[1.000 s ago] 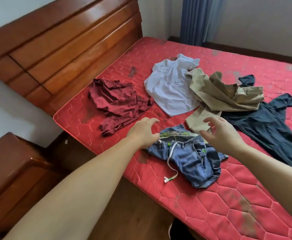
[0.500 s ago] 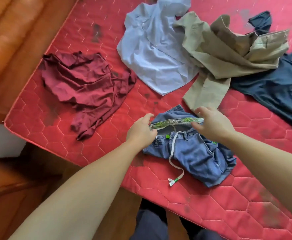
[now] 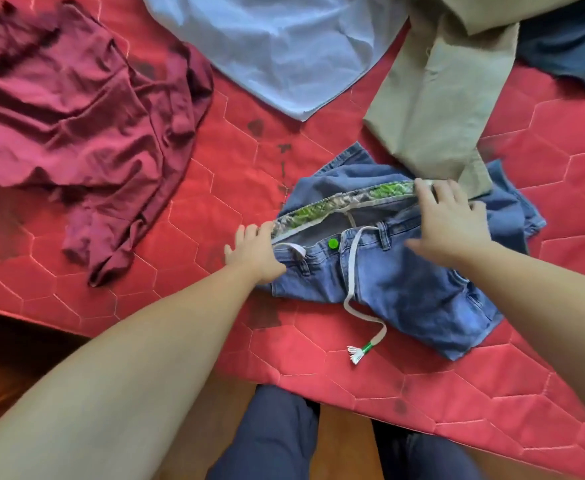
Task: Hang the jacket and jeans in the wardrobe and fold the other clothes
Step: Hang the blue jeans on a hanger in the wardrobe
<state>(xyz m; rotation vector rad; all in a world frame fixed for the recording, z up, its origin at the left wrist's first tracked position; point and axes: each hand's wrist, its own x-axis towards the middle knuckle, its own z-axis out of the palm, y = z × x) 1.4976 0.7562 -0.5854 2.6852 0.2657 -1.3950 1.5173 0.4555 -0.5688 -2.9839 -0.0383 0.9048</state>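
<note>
On my far left a crumpled maroon garment lies spread on the red quilted mattress, well apart from the rest. Past it, toward the top of the view, a pale blue shirt lies flat, its lower corner pointing toward the jeans.

My left hand rests at the left end of the jeans waistband. The fingers look fairly straight and touch the band's edge, but I cannot tell from here whether they pinch the fabric or only press it. The jeans lie bunched near the mattress's near edge, waistband open so the green patterned lining shows. A green button sits at the front, and a white drawstring trails down toward the edge, ending in a frayed tip with a green band.

My right hand lies over the right end of the waistband, fingers spread and reaching the lining's far end; whether they grip is unclear. Just behind that hand, a khaki garment overlaps the top of the jeans. At the far right a dark navy garment lies partly under the khaki one. Below, my dark trouser legs stand at the bedside.
</note>
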